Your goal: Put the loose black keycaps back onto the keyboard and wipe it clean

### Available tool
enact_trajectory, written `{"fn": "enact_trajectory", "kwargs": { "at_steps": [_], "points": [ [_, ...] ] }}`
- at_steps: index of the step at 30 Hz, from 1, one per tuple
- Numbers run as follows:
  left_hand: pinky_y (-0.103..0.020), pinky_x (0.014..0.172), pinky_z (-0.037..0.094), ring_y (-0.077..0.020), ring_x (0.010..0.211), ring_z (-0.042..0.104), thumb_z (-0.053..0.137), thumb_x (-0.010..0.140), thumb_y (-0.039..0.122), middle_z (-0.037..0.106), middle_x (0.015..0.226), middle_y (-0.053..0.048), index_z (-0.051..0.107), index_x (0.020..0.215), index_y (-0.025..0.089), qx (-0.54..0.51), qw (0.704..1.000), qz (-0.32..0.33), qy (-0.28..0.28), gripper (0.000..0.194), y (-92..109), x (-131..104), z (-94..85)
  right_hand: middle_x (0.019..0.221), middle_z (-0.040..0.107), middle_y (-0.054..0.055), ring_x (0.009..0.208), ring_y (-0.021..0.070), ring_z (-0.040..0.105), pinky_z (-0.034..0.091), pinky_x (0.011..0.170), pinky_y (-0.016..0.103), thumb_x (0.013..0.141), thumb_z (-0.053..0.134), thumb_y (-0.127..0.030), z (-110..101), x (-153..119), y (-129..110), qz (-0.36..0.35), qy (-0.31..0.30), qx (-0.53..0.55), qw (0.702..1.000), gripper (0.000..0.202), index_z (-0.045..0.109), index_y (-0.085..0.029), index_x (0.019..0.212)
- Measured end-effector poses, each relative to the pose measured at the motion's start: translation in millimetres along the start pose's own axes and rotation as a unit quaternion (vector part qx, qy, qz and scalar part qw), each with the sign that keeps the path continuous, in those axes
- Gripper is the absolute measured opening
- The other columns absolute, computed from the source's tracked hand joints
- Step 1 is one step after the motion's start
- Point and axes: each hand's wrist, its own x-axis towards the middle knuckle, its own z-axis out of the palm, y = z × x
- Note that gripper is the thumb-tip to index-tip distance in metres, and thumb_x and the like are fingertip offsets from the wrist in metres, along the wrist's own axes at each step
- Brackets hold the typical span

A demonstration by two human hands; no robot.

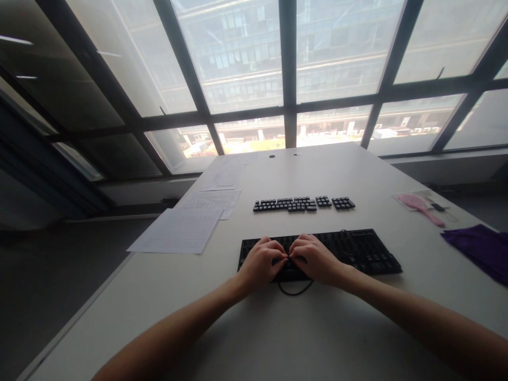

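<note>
A black keyboard (367,254) lies on the table in front of me. Over its left-middle part, my left hand (264,260) and my right hand (313,257) meet at the fingertips. Both are closed in a pinch, thumb against fingers. Whatever sits between the fingertips is too small and dark to make out. Past the keyboard's far edge, loose black keycaps (283,203) are laid out in rows, with smaller blocks of keycaps (343,203) to their right. A black cable (296,293) loops out from under the keyboard's near edge.
Printed paper sheets (178,230) overlap along the left side of the white table (222,338). At the right edge lie a pink hairbrush (420,206), a clear plastic bag (400,197), a small dark item (437,207) and a purple cloth (480,248). Tall windows (238,58) stand behind.
</note>
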Motion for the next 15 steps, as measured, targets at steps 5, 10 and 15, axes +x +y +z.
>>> {"fn": "enact_trajectory", "kwargs": {
  "at_steps": [5, 10, 15],
  "points": [
    [-0.039, 0.089, 0.051, -0.0225, 0.092, 0.059, 0.064, 0.094, 0.023, 0.075, 0.096, -0.005, 0.08, 0.085, 0.025, 0.041, 0.999, 0.032, -0.007, 0.018, 6, -2, -2.0, 0.097, 0.071, 0.007, 0.096, 0.0218, 0.061, 0.047, 0.091, 0.037, 0.089, 0.066, -0.014, -4, -2, -6, 0.011, -0.013, -0.016, 1.0, 0.012, 0.075, -0.02, 0.083],
    [-0.04, 0.09, 0.052, -0.022, 0.092, 0.059, 0.06, 0.096, 0.023, 0.074, 0.099, -0.007, 0.08, 0.087, 0.024, 0.053, 0.997, 0.052, -0.009, 0.021, 6, -4, 0.4, 0.096, 0.069, 0.007, 0.094, 0.0216, 0.059, 0.048, 0.088, 0.036, 0.089, 0.066, -0.015, -7, -2, -11, 0.019, -0.022, -0.04, 0.999, 0.013, 0.074, -0.02, 0.08],
    [-0.039, 0.09, 0.052, -0.0222, 0.094, 0.058, 0.059, 0.096, 0.022, 0.073, 0.1, -0.006, 0.078, 0.084, 0.024, 0.057, 0.997, 0.055, -0.012, 0.023, 5, -6, 2.7, 0.094, 0.068, 0.007, 0.092, 0.0214, 0.058, 0.047, 0.087, 0.036, 0.09, 0.065, -0.017, -6, -2, -11, 0.02, -0.03, -0.063, 0.997, 0.015, 0.073, -0.02, 0.078]
  ]
}}
